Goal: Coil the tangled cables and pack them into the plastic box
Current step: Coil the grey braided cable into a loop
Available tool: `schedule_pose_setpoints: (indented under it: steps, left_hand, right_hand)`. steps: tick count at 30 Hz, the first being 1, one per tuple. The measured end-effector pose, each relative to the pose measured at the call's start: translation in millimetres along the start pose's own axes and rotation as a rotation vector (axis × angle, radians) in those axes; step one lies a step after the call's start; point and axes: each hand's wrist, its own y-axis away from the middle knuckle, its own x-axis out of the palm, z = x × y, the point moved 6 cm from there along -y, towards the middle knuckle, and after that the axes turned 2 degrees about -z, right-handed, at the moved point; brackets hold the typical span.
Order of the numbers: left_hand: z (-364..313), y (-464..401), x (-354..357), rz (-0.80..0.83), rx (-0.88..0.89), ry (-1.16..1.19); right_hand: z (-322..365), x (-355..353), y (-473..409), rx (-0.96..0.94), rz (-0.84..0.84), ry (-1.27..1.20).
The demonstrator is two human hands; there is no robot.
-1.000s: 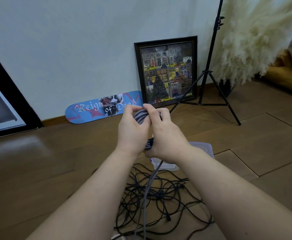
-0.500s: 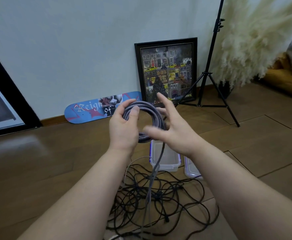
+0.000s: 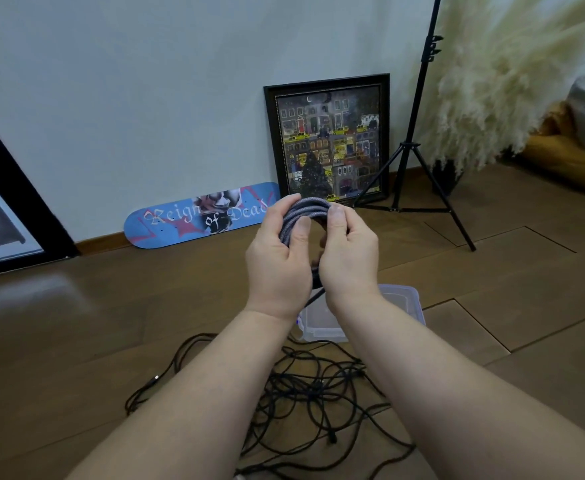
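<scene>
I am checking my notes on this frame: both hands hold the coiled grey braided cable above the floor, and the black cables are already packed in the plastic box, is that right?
Not quite. In the head view both the left hand and right hand do hold the coiled grey braided cable, but the black cables lie tangled on the wooden floor, in front of the plastic box, not packed in it.

1. Soft, even indoor light; the wall (image 3: 145, 81) reads pale and slightly cool.
2. A dull sheen lies on the floor (image 3: 41, 299) at the left.
3. Shadows are faint and diffuse.
4. Wide-angle bending curves the tripod (image 3: 419, 109) and stretches the forearms near the bottom edge.
5. The pampas grass (image 3: 513, 71) looks soft and smeared.
</scene>
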Motion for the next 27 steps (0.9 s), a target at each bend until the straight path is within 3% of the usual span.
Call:
schedule_pose_setpoints:
  steps: [4, 8, 11, 15, 22, 27]
  left_hand:
    - [3, -8, -6, -0.034, -0.067, 0.086]
    - [3, -13, -10, 0.03, -0.119, 0.136]
    - [3, -13, -12, 0.031, -0.129, 0.162]
    - [5, -9, -10, -0.032, -0.145, 0.149]
    - [2, -18, -18, -0.167, -0.131, 0.124]
    - [-1, -8, 2, 0.023, -0.177, 0.151]
  right_hand:
    - [10, 4, 0, -0.022, 0.156, 0.019]
    - [24, 1, 2, -0.313, 0.283, 0.24]
    - [25, 0, 7, -0.403, 0.247, 0.287]
    - [19, 0, 2, -0.293, 0.158, 0.18]
    - [11, 15, 8, 0.032, 0.241, -0.112]
    - [23, -10, -6, -0.091, 0.159, 0.073]
